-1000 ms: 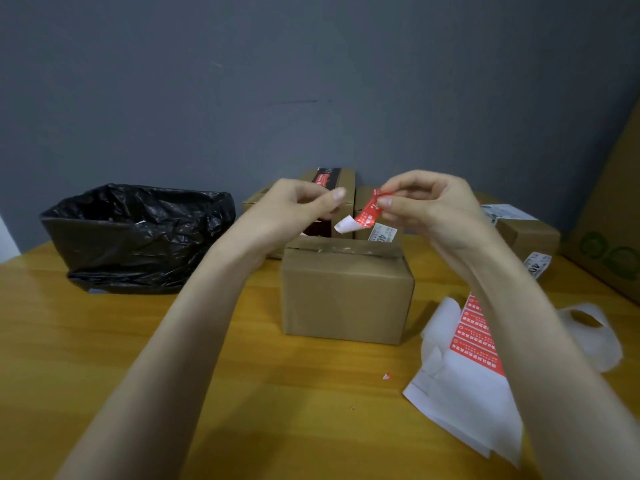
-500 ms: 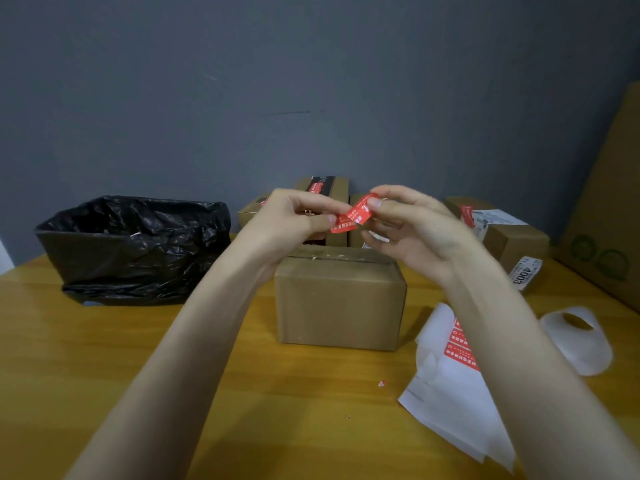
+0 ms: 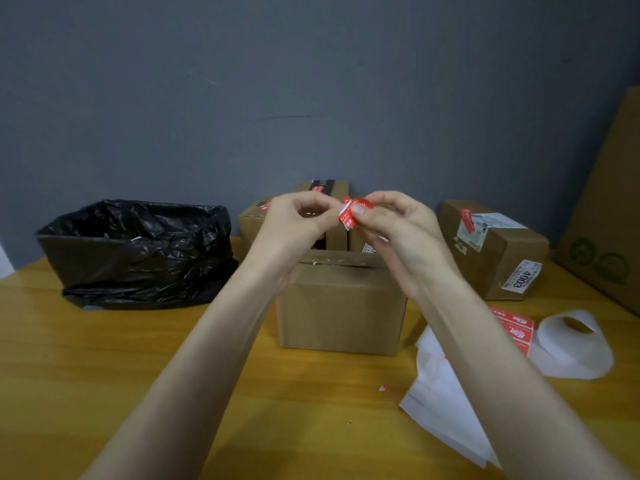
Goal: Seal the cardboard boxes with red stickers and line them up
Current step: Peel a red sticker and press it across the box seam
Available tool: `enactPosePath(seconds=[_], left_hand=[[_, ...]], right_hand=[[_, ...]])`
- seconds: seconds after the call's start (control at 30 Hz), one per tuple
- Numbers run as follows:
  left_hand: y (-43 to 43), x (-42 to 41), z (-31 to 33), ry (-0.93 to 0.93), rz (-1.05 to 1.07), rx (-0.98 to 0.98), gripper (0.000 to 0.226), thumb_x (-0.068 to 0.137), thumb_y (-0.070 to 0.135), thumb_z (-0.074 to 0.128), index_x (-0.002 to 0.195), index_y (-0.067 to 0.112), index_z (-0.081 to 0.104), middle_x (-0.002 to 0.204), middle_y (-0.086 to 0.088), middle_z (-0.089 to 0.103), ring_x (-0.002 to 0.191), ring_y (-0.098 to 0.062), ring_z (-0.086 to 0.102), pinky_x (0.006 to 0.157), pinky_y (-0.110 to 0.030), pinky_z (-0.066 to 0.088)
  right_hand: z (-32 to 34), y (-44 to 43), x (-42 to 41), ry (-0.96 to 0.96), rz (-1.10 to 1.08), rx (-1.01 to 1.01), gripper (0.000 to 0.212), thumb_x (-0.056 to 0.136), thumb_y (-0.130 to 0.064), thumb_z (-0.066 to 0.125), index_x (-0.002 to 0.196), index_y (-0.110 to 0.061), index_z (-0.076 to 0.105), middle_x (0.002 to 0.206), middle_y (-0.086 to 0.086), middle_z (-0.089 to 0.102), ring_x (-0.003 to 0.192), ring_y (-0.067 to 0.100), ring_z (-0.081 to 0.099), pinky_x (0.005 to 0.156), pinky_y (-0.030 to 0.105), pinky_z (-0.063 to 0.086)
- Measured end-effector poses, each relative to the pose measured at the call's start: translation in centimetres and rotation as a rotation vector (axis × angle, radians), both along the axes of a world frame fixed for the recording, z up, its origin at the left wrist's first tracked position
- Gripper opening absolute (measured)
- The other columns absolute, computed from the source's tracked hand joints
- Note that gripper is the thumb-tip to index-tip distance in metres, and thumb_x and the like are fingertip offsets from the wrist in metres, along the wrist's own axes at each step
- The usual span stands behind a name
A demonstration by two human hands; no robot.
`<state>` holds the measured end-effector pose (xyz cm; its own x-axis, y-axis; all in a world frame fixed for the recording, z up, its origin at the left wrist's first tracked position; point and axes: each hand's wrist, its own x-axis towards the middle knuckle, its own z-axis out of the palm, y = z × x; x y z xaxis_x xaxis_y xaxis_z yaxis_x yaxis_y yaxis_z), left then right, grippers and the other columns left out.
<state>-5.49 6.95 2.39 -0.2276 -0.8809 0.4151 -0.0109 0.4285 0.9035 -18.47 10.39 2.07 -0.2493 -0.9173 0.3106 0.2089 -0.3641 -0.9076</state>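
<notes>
Both my grips are up in front of me, above the plain cardboard box [image 3: 341, 306] that stands at the middle of the desk [image 3: 104, 375]. Between them is the red sticker [image 3: 349, 216]. My right grip [image 3: 391, 226] pinches it, with the thumb pressed on its face and the fingers curled behind. My left grip [image 3: 298, 220] pinches its left edge between thumb and forefinger. The sticker is bent and crumpled, and a sliver of white shows at its edge. It hangs in the air above the box's back edge, touching no box.

The top seam of that box looks rough and carries no red. Behind it, against the grey wall, stand two taped boxes [image 3: 325, 192], mostly hidden by my hands. Another labelled box [image 3: 498, 251] lies tilted to the right, with a red sticker on its top and a white tag printed 4003.

Near my right forearm lie the sticker roll [image 3: 571, 348], a strip of red stickers [image 3: 516, 327] and loose white backing paper [image 3: 443, 403]. A tiny red scrap [image 3: 382, 388] sits on the wood in front of the box. At the left stands a bin lined with a black bag [image 3: 138, 251].
</notes>
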Motion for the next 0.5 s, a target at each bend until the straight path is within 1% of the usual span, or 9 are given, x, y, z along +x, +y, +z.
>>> enactPosePath(seconds=[0.07, 0.1, 0.13, 0.2, 0.27, 0.33, 0.4, 0.5], left_hand=[[0.1, -0.2, 0.1, 0.002, -0.038, 0.036, 0.022, 0.091, 0.023, 0.058, 0.074, 0.021, 0.071, 0.072, 0.006, 0.065, 0.07, -0.004, 0.055, 0.064, -0.016, 0.042], [0.2, -0.2, 0.2, -0.007, -0.034, 0.031, 0.022, 0.091, 0.026, 0.057, 0.076, 0.02, 0.072, 0.073, 0.006, 0.066, 0.071, -0.003, 0.056, 0.064, -0.015, 0.043], [0.4, -0.2, 0.2, -0.016, -0.027, 0.007, 0.018, 0.089, 0.025, 0.061, 0.077, 0.019, 0.072, 0.072, 0.007, 0.068, 0.071, -0.001, 0.059, 0.064, -0.013, 0.044], [0.7, -0.1, 0.4, -0.022, -0.026, -0.053, 0.005, 0.082, 0.012, 0.069, 0.081, 0.015, 0.073, 0.067, 0.009, 0.07, 0.068, 0.002, 0.062, 0.065, -0.01, 0.047], [0.7, 0.2, 0.5, -0.024, -0.023, -0.08, 0.013, 0.077, 0.003, 0.072, 0.081, 0.016, 0.074, 0.066, 0.005, 0.071, 0.068, -0.004, 0.064, 0.07, -0.015, 0.052], [0.6, 0.5, 0.7, -0.058, 0.0, -0.091, 0.015, 0.075, 0.004, 0.074, 0.077, 0.019, 0.074, 0.071, -0.004, 0.072, 0.072, -0.012, 0.063, 0.076, -0.025, 0.052], [0.7, 0.5, 0.8, -0.093, 0.004, -0.096, 0.014, 0.076, 0.005, 0.074, 0.078, 0.019, 0.074, 0.078, -0.013, 0.072, 0.075, -0.018, 0.062, 0.078, -0.031, 0.052], [0.8, 0.3, 0.7, -0.117, -0.019, -0.082, 0.014, 0.078, 0.005, 0.071, 0.084, 0.017, 0.073, 0.084, -0.02, 0.07, 0.076, -0.02, 0.059, 0.075, -0.029, 0.05]], right_hand=[[-0.2, 0.0, 0.4, 0.046, -0.096, -0.029, 0.014, 0.079, 0.001, 0.068, 0.085, -0.009, 0.06, 0.082, 0.009, 0.069, 0.081, 0.019, 0.066, 0.083, 0.031, 0.053], [-0.4, 0.0, 0.5, 0.103, -0.162, -0.047, 0.014, 0.078, -0.001, 0.07, 0.085, -0.009, 0.06, 0.082, 0.009, 0.068, 0.082, 0.019, 0.065, 0.083, 0.032, 0.053], [-0.5, -0.1, 0.7, 0.167, -0.223, -0.07, 0.015, 0.077, -0.002, 0.071, 0.083, -0.01, 0.061, 0.081, 0.007, 0.067, 0.08, 0.016, 0.065, 0.081, 0.03, 0.053], [-0.7, -0.1, 1.0, 0.255, -0.299, -0.122, 0.016, 0.076, -0.002, 0.072, 0.079, -0.013, 0.061, 0.076, 0.002, 0.066, 0.077, 0.013, 0.064, 0.077, 0.029, 0.053], [-0.6, -0.2, 0.7, 0.288, -0.319, -0.149, 0.018, 0.076, -0.005, 0.073, 0.077, -0.018, 0.061, 0.075, 0.0, 0.069, 0.079, 0.014, 0.067, 0.08, 0.031, 0.054], [-0.4, -0.2, 0.2, 0.321, -0.319, -0.123, 0.019, 0.075, -0.012, 0.076, 0.079, -0.023, 0.06, 0.073, 0.001, 0.072, 0.085, 0.017, 0.069, 0.089, 0.039, 0.052], [-0.3, -0.3, -0.3, 0.403, -0.353, -0.086, 0.023, 0.073, -0.021, 0.078, 0.083, -0.026, 0.058, 0.07, -0.001, 0.073, 0.087, 0.016, 0.069, 0.09, 0.045, 0.05], [-0.2, 0.0, -0.4, 0.545, -0.402, -0.098, 0.026, 0.075, -0.029, 0.077, 0.088, -0.029, 0.055, 0.067, -0.006, 0.072, 0.079, 0.01, 0.069, 0.086, 0.043, 0.052]])
